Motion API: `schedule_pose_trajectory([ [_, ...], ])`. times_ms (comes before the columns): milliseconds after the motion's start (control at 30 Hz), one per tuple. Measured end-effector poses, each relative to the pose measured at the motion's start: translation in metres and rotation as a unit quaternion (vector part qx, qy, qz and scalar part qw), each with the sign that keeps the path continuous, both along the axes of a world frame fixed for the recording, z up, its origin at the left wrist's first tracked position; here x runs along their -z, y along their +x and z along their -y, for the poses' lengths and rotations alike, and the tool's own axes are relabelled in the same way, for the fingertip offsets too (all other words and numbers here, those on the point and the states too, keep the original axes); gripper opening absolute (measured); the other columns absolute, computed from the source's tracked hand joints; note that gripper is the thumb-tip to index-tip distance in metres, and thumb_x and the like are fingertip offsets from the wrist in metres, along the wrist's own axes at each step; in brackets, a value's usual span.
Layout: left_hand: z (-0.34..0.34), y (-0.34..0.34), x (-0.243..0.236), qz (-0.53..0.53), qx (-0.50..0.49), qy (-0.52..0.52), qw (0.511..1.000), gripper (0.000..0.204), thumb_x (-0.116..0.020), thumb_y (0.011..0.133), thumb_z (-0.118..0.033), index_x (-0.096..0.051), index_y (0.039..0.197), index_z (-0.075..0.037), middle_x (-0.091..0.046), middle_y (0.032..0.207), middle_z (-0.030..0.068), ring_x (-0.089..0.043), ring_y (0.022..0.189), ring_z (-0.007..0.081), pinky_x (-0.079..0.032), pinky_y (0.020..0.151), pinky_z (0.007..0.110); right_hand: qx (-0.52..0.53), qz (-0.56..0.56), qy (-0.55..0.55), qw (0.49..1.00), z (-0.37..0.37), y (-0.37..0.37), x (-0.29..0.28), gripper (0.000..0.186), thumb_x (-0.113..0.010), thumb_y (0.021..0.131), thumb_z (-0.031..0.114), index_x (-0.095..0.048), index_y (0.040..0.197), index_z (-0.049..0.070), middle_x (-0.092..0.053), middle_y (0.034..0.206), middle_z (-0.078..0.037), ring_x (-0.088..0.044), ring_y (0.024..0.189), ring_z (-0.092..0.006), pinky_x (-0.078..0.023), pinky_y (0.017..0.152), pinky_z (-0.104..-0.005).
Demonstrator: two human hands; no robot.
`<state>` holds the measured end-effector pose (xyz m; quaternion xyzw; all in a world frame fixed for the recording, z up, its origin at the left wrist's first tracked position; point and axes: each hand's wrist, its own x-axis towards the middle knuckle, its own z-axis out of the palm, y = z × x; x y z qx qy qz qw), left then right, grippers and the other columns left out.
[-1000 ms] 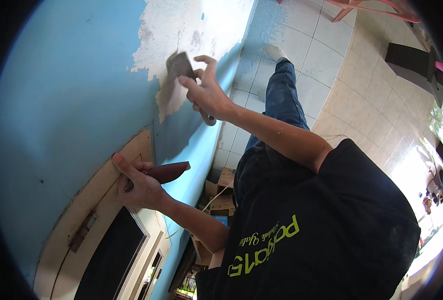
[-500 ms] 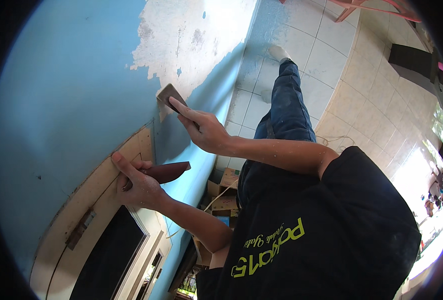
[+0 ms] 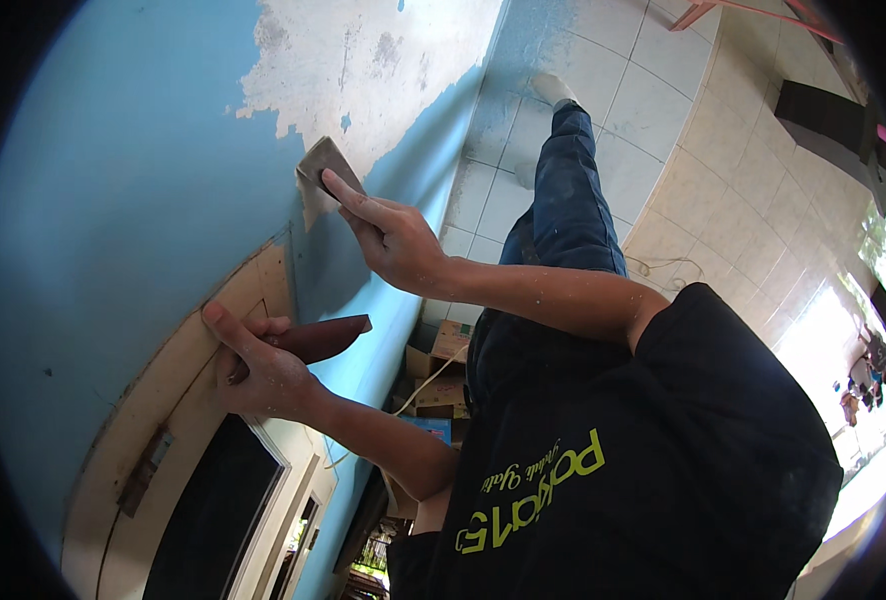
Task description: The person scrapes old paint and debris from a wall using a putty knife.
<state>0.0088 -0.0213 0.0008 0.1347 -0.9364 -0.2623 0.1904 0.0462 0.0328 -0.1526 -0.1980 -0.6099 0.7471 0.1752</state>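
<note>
My right hand [image 3: 393, 245] grips a flat grey scraper [image 3: 328, 160] at the lower tip of the white peeled patch [image 3: 363, 70] on the blue wall [image 3: 123, 180]. My left hand [image 3: 263, 365] is lower and to the left, closed on a curved reddish-brown sheet [image 3: 323, 338], probably sandpaper, with its thumb by the upper edge of a cream wooden frame [image 3: 133, 420]. The scraper's handle is mostly hidden behind my fingers.
My jeans-clad leg [image 3: 578, 170] stands on white floor tiles [image 3: 638, 90]. Cardboard boxes [image 3: 443, 360] and a thin cable [image 3: 403, 405] lie beside the wall. At upper right are red plastic chair legs [image 3: 703, 15] and a dark angular object [image 3: 818, 130].
My right hand and the scraper moved down and left along the patch, then slightly up and left. My left hand and the surroundings have shifted slightly leftward in view.
</note>
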Motion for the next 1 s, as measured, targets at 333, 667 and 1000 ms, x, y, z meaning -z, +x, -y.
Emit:
schedule_pose_trajectory([
  [333,-0.001,0.002,-0.001,0.010,-0.026,-0.015,1.000,0.068,-0.062,0.082,-0.064,-0.053,0.048,-0.005,-0.057,0.048,0.0052,-0.057,0.048,0.0152,-0.051,0.063,0.032,0.053,0.036,-0.063,0.996,-0.028,-0.025,-0.018,0.054,-0.051,0.094,0.001,-0.040,0.144,0.017,-0.066,0.080,-0.018,-0.062,0.065,-0.0164,-0.050,0.063,-0.0292],
  [667,-0.002,-0.001,0.002,0.005,-0.013,-0.015,1.000,0.067,-0.061,0.082,-0.065,-0.053,0.049,-0.007,-0.056,0.047,0.0041,-0.057,0.048,0.0146,-0.053,0.065,0.033,-0.005,0.022,0.022,0.999,-0.001,0.001,-0.002,0.053,-0.056,0.093,0.005,-0.042,0.143,0.020,-0.066,0.080,-0.014,-0.062,0.063,-0.0204,-0.050,0.058,-0.0328],
  [1000,-0.002,0.000,-0.001,0.013,-0.019,-0.045,0.999,0.067,-0.061,0.081,-0.065,-0.055,0.049,-0.007,-0.057,0.047,0.0038,-0.059,0.049,0.0145,-0.053,0.066,0.033,-0.031,-0.026,0.044,0.998,0.004,0.005,0.008,0.050,-0.053,0.096,0.009,-0.040,0.144,0.017,-0.068,0.090,-0.013,-0.059,0.061,-0.0154,-0.049,0.056,-0.0300],
])
